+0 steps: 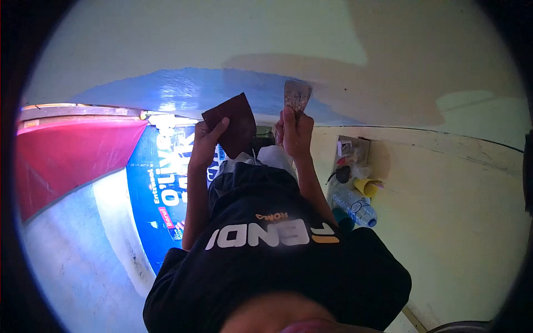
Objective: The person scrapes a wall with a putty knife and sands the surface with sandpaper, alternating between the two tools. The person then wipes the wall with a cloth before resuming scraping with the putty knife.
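The left hand (209, 141) pinches a dark maroon, angular flat sheet (236, 125) at left while the right hand (298, 133) clasps a stained, flat-bladed scraper (298, 93) at right, before the far smooth, cream-coloured surface (194, 36), which a tilted blade corner could gouge.

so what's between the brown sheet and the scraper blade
In the head view, only part of the blue patch shows between the brown sheet and the scraper blade.

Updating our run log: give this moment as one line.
left hand: dark brown sheet | right hand: scraper | ahead: blue patch
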Motion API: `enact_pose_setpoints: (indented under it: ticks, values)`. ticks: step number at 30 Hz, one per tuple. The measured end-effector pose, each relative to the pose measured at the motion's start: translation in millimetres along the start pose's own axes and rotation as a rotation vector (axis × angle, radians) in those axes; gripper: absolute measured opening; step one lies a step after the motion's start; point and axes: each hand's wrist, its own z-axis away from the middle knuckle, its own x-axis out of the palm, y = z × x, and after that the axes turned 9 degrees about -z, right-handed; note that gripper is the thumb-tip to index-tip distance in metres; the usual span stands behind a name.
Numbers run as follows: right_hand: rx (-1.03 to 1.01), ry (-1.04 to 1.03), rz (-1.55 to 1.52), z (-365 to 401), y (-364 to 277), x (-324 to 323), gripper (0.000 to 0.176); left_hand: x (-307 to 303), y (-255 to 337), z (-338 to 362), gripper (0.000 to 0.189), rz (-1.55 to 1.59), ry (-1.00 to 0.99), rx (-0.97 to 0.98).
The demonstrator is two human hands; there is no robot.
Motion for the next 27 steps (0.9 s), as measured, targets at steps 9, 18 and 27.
enact_pose_setpoints:
  ticks: [9, 18, 27]
  values:
    - [0.014, 0.014, -0.082, 0, -7, 4, 0.041, 1, 1, 5, 0.025, -0.003, -0.008, 0.000]
    - [0.025, 0.001, -0.088, 0, 12, 11, 0.042, -3, 1, 7, 0.026, -0.005, -0.017, -0.016]
    - [-0.023, -0.050, -0.082, -7, -1, 23, 0.043, -5, 4, 8, 0.026, -0.020, -0.020, -0.014]
